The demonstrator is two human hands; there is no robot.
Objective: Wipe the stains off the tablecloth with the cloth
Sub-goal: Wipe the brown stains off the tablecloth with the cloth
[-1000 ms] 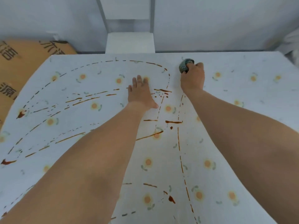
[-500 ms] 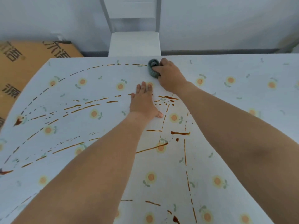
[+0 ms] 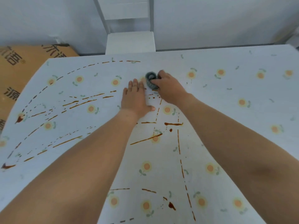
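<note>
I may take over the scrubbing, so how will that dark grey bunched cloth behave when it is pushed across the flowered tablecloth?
The dark grey bunched cloth looks soft and floppy: it sits wadded under the right hand. It probably drags rather than rolls. The thin flowered tablecloth may shift, perhaps why the left hand presses flat on it.

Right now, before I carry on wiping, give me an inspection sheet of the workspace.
Surface: tablecloth, white with a flower print, lying flat.
Job's things: cloth, dark and bunched, on the far middle; brown stains in streaks and dashes across left and centre.
Clutter: nothing seen.
Hands: left hand flat on the tablecloth; right hand gripping the cloth.
Cables: nothing seen.
Surroundings: white chair beyond the far edge; printed cardboard box at left.
</note>
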